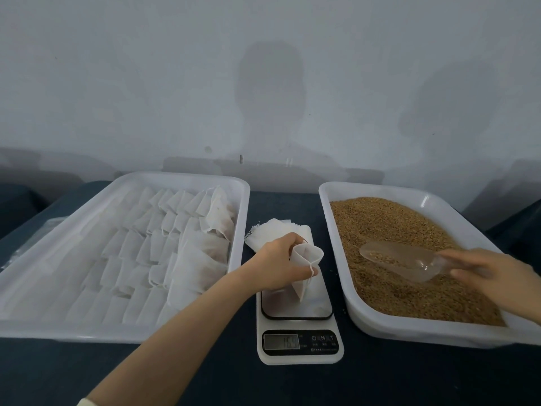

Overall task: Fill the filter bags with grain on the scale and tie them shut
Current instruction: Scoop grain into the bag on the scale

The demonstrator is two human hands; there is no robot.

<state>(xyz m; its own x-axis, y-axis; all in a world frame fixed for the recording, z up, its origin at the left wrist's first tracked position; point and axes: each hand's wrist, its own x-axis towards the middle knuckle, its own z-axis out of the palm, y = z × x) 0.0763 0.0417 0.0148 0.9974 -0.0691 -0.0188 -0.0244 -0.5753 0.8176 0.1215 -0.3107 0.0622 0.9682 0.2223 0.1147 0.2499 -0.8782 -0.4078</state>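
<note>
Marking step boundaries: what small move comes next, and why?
Probably tip the scoop into the filter bag: the right hand holds it part-loaded over the grain, and the left hand holds the bag open on the scale.

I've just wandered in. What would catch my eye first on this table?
The big white tray on the right, full of brown grain, where the right hand holds a clear scoop. In the middle, the left hand holds a small white filter bag open over a scale. On the left, another tray holds rows of white bags.
</note>
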